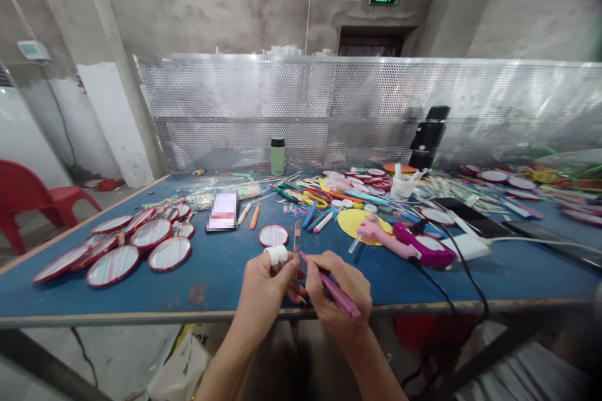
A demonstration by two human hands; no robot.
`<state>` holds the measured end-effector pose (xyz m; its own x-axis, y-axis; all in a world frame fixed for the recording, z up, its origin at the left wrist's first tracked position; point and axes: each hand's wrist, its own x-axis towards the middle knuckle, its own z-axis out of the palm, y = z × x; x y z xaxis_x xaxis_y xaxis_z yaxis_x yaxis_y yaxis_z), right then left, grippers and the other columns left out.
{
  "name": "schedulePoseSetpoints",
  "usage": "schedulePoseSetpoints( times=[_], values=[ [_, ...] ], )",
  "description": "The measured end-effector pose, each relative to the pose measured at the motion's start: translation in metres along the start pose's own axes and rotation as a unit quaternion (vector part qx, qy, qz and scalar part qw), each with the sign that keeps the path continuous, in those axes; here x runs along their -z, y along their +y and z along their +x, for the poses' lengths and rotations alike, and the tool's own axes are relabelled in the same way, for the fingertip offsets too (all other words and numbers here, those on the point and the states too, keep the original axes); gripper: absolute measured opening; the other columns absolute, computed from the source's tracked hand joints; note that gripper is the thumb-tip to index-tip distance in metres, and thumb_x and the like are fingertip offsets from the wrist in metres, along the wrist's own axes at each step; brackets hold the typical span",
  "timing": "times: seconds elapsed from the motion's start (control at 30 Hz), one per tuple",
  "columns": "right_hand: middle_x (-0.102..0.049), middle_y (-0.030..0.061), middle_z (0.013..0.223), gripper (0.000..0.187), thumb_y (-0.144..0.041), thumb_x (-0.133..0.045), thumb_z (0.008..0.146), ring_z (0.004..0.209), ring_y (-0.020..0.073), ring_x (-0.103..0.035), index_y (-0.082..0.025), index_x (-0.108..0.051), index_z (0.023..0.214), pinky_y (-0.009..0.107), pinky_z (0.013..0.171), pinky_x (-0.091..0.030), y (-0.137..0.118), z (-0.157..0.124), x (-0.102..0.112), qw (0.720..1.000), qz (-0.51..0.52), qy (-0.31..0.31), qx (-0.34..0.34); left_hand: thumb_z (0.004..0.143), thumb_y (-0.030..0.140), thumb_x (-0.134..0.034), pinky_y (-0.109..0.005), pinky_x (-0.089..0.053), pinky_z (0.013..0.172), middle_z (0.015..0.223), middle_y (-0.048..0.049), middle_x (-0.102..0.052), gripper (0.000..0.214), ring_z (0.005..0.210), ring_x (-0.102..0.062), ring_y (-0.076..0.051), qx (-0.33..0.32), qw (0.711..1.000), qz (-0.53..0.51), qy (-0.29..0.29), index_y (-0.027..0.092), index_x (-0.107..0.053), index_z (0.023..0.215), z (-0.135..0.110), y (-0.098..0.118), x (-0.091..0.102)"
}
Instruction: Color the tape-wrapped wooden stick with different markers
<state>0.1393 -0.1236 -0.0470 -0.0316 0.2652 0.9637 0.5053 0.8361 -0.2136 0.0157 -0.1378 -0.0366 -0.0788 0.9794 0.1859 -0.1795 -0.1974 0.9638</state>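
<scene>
My left hand (pixel 266 282) is closed on a thin flat wooden stick (pixel 297 237) held upright, its upper part brownish. A white wrap (pixel 276 255) goes round one finger of that hand. In my right hand (pixel 341 291) is a pink-purple marker (pixel 339 294), gripped like a pen with its tip beside the stick; I cannot tell whether they touch. Just beyond my hands, a small round disc with a red rim (pixel 273 236) lies on the blue table. A white-and-pink marker (pixel 323 222) and a blue marker (pixel 309 215) lie close by.
Several red-rimmed discs (pixel 151 234) pile up at the left. A phone (pixel 222 210) lies nearer the middle. To the right are a pink glue gun (pixel 383 238) on a yellow disc (pixel 348 225), and black cables (pixel 463 257). A green bottle (pixel 277 158) and black flask (pixel 429 138) stand behind.
</scene>
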Motion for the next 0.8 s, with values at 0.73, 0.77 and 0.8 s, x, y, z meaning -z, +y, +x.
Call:
schedulePoseSetpoints(
  times=[0.73,0.77,0.8],
  values=[
    [-0.071,0.0047,0.089,0.021,-0.012,-0.057,0.087,0.078,0.0161,-0.067,-0.02,-0.062,0.105,0.029,0.075,-0.051,0.028,0.021,0.032,0.994,-0.086,-0.062,0.03,0.072,0.034,-0.072,-0.022,-0.051,0.041,0.06,-0.0027,-0.068,0.025,0.044,-0.063,-0.014,0.027,0.999,-0.019,0.017,0.011,-0.062,0.077,-0.001,-0.002,0.0],
    [-0.071,0.0053,0.089,0.019,-0.014,-0.055,0.088,0.081,0.0172,-0.067,-0.02,-0.062,0.105,0.03,0.076,-0.05,0.037,0.03,0.038,0.986,-0.13,-0.097,0.027,0.072,0.034,-0.072,-0.022,-0.051,0.041,0.061,-0.0028,-0.068,0.025,0.044,-0.063,-0.014,0.026,0.999,-0.018,0.018,0.011,-0.062,0.077,-0.001,-0.003,0.0],
    [-0.071,0.0063,0.09,0.019,-0.014,-0.053,0.089,0.082,0.0184,-0.066,-0.019,-0.062,0.106,0.031,0.075,-0.048,0.045,0.039,0.042,0.974,-0.185,-0.125,0.027,0.072,0.034,-0.072,-0.022,-0.051,0.041,0.061,-0.0028,-0.068,0.025,0.044,-0.063,-0.014,0.025,0.999,-0.018,0.02,0.011,-0.063,0.078,-0.001,-0.004,0.0]
  ],
)
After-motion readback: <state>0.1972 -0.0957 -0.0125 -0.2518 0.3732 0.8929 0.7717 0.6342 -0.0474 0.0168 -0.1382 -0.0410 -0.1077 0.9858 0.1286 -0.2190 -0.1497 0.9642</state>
